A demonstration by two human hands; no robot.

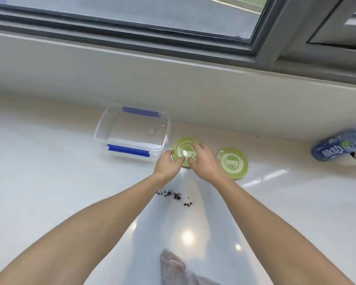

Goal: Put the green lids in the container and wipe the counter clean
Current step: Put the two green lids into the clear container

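Two round green lids lie on the white counter (pixel 49 182). Both hands grip the left lid (pixel 184 148): my left hand (pixel 168 164) holds its near-left rim, and my right hand (pixel 203 159) lies over its right side. The second green lid (pixel 233 164) rests flat just to the right, untouched. A clear plastic container (pixel 101 128) with blue clips stands open and empty to the left of the lids, against the wall. Dark crumbs (pixel 174 196) are scattered on the counter below my hands.
A grey cloth (pixel 174 266) lies crumpled at the near edge of the counter. A blue drink bottle (pixel 337 148) lies on its side at the far right. The windowsill and window frame run along the back.
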